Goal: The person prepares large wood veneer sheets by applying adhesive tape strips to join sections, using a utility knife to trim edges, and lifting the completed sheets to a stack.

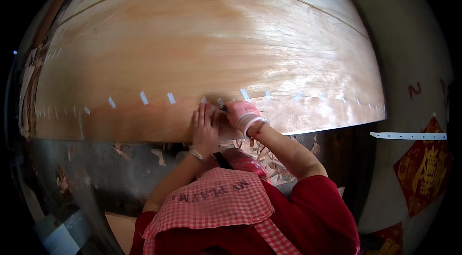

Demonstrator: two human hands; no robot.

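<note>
The left hand (206, 130) is laid flat, fingers extended, on the wood sheet (202, 48) near its front edge. By the right hand (239, 115), covered with a pink glove (244, 108), a small dark tool (223, 108) appears to be gripped, though its kind cannot be told. White strips (144, 97) are spaced in a row across the sheet, some just beside both hands. Wood scraps (254, 148) are strewn below the edge.

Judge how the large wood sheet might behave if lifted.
The wood sheet would likely be unwieldy, spanning most of the view. It may part along the row of short white strips, which seem to join pieces. Its sheen suggests a fairly slippery face.
</note>
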